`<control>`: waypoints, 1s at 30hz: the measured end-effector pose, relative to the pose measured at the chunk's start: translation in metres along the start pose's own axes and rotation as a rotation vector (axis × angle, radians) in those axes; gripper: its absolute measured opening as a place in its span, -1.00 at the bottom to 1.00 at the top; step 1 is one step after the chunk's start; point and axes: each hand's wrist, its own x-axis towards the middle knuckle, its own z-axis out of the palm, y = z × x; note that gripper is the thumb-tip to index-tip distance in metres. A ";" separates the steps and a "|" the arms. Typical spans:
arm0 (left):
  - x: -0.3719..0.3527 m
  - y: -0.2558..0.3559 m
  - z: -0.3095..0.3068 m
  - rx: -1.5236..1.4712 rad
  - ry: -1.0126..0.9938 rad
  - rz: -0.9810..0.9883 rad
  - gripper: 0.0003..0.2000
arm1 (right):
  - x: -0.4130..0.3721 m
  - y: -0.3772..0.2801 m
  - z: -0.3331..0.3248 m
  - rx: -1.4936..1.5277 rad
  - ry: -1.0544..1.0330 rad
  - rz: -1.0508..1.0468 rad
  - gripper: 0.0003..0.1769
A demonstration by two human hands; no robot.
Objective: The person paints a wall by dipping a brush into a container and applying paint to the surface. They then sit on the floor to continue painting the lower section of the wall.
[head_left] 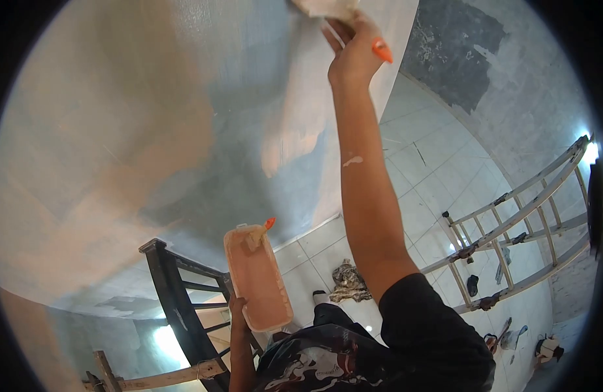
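Observation:
High up at the wall (pixel 242 117), my right hand (pixel 357 57) is closed on a putty knife (pixel 382 50); its orange handle end sticks out behind the hand. The pale, wide blade is at the top edge of the view, partly cut off, against or close to the wall. Low and to the left, my left hand (pixel 238 315) grips the side of a long plastic tub (pixel 259 284) with pinkish contents. A second tool with an orange tip (pixel 270 223) rests in the far end of the tub. Grey, whitish and peach patches cover the wall.
A black railing (pixel 177 307) stands left of the tub. On the tiled floor (pixel 419 189) lies a crumpled cloth (pixel 349 281). At right is a metal ladder (pixel 504 228); several small tools and dark items lie around it. A wooden bar (pixel 164 379) crosses the lower left.

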 end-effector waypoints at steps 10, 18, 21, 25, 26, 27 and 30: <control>-0.027 0.019 0.004 -0.041 -0.001 -0.081 -0.29 | -0.239 0.080 -0.221 -0.235 0.460 0.597 -0.60; -0.031 0.014 -0.011 0.026 -0.017 -0.052 -0.30 | -0.209 0.107 -0.165 -0.469 0.407 0.489 -0.75; -0.036 0.020 -0.004 -0.049 0.013 -0.071 -0.32 | -0.162 0.064 -0.095 -0.269 0.257 0.310 -0.74; -0.037 0.028 0.003 -0.040 0.021 -0.064 -0.31 | -0.131 0.018 -0.057 -0.131 0.116 0.269 -0.65; -0.038 0.031 0.007 -0.035 0.015 -0.052 -0.30 | -0.134 0.019 -0.065 -0.132 0.116 0.274 -0.65; -0.041 0.033 0.007 -0.030 0.010 -0.040 -0.29 | -0.141 0.025 -0.078 -0.142 0.109 0.303 -0.64; -0.042 0.022 -0.005 -0.045 0.018 -0.046 -0.28 | -0.190 0.065 -0.128 -0.139 0.188 0.375 -0.60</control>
